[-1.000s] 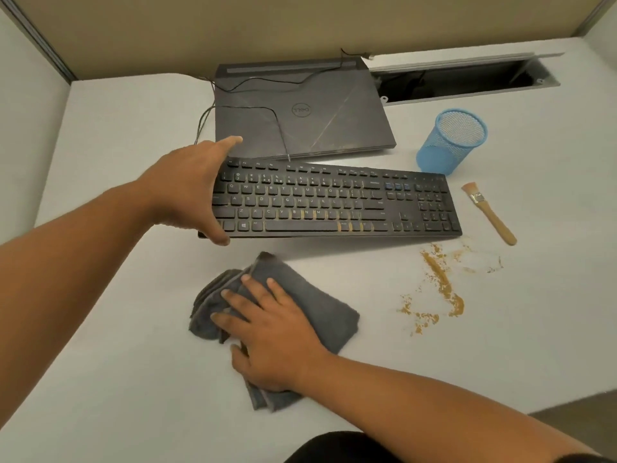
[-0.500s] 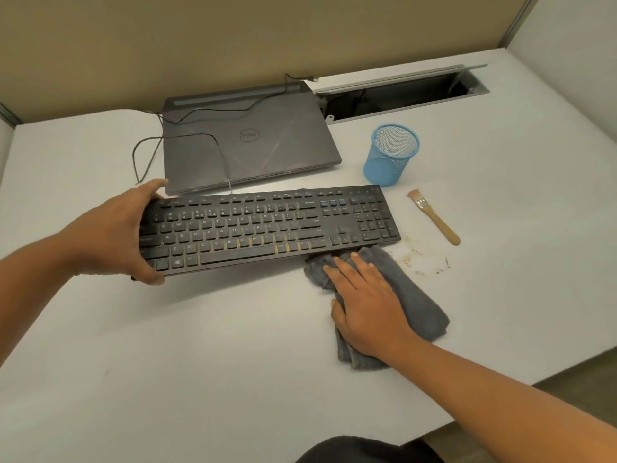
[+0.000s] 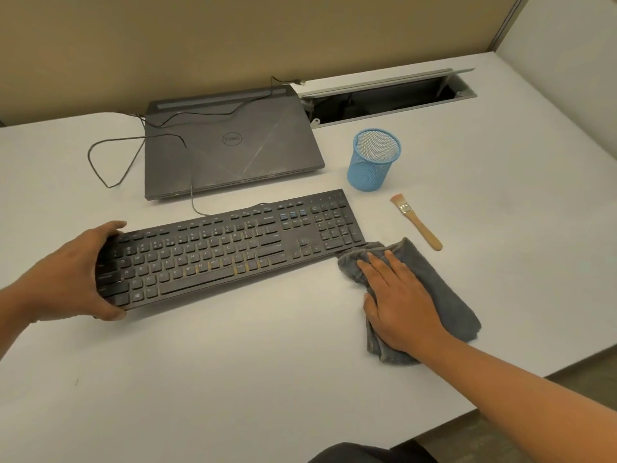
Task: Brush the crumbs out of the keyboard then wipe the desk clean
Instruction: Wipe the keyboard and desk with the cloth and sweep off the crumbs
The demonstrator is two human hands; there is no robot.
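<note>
Head view: white tabletop, beige partition beyond the keyboard.
Left hand grips keyboard's end; right hand lies flat on cloth beside it.

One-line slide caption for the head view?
Left hand grips the keyboard while right hand presses a grey cloth on the desk beside it.

Bench top matt, smooth, off-white laminate; keyboard matt black plastic with yellowish residue between lower keys; cloth soft grey napped fabric; brush bare wood handle, metal ferrule; pen cup blue perforated mesh; laptop lid dull grey, scuffed.
</note>
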